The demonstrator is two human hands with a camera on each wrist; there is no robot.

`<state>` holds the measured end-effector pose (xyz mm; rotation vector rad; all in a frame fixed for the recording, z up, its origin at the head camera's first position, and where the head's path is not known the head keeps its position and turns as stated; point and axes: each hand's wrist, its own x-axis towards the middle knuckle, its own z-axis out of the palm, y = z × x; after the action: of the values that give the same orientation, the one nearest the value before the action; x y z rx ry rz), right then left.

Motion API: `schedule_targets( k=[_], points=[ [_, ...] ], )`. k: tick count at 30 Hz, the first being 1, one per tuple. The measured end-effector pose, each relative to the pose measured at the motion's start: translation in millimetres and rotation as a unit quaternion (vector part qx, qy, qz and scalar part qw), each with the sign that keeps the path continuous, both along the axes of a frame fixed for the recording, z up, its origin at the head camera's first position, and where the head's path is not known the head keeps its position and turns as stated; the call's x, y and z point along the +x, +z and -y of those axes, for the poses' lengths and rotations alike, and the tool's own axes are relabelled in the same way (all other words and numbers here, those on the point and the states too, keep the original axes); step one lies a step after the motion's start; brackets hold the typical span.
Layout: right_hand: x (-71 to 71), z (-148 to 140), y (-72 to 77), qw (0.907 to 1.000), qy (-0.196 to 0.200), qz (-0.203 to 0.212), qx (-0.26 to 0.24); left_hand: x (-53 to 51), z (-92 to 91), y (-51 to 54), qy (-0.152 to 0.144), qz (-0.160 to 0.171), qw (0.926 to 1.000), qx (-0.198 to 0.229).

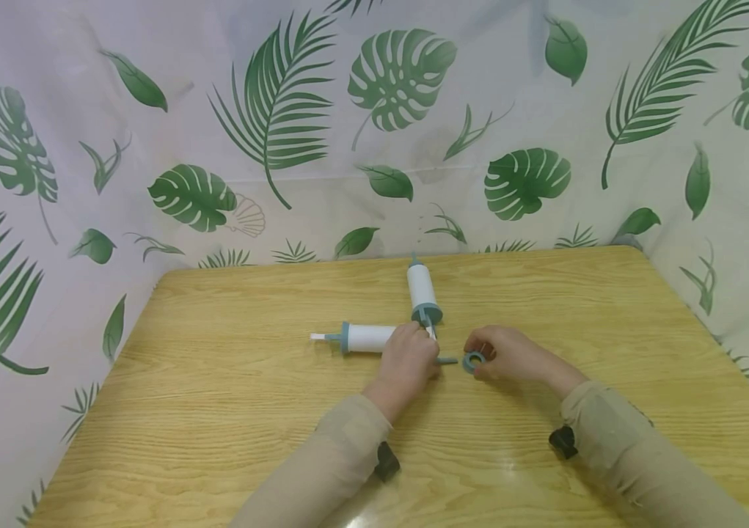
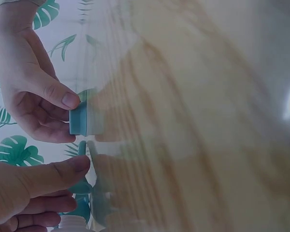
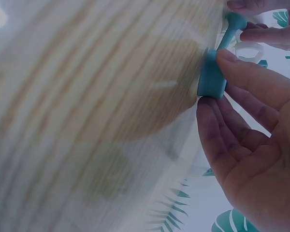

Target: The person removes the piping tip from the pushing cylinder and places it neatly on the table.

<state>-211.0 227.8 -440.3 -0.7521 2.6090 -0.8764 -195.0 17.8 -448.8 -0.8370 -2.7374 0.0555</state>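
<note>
My right hand (image 1: 513, 356) pinches a small blue-green ring cap (image 3: 212, 77) between thumb and fingertips, low over the table. In the left wrist view the cap (image 2: 78, 121) stands on edge. Just left of it, my left hand (image 1: 407, 359) holds a blue-green rod with a rounded knob (image 3: 236, 20); the rod's thin end (image 1: 448, 361) points toward the ring, apart from it. A white cylinder with a blue-green flange (image 1: 367, 339) lies beside the left hand, its right end hidden. Another white cylinder (image 1: 421, 284) lies behind, its flange toward the hand.
The wood-grained table (image 1: 216, 411) carries all the parts. A white cloth with green leaf prints (image 1: 321, 169) stands along its back and sides. Black wrist cameras (image 1: 563, 442) hang under both sleeves, close to the tabletop.
</note>
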Motion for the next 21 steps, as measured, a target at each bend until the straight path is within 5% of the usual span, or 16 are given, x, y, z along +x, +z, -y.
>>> schedule_targets(
  k=[8, 12, 17, 21],
  points=[
    [-2.5, -1.6, 3.3, 0.9999, -0.007, 0.008, -0.004, 2.1, 3.4, 6.0, 0.009, 0.015, 0.9997, 0.018],
    [-5.0, -3.8, 10.1, 0.9997, -0.020, 0.005, -0.011, 3.3, 9.5, 12.8, 0.017, 0.010, 0.9966, 0.080],
    [-12.0, -2.6, 20.4, 0.9994, -0.026, -0.024, -0.005, 1.9, 17.2, 21.6, 0.048, 0.033, 0.9788, 0.196],
    [-25.1, 3.5, 23.8, 0.9984, -0.046, -0.029, -0.016, -3.6, 17.4, 23.9, 0.077, 0.083, 0.9628, 0.245]
  ],
)
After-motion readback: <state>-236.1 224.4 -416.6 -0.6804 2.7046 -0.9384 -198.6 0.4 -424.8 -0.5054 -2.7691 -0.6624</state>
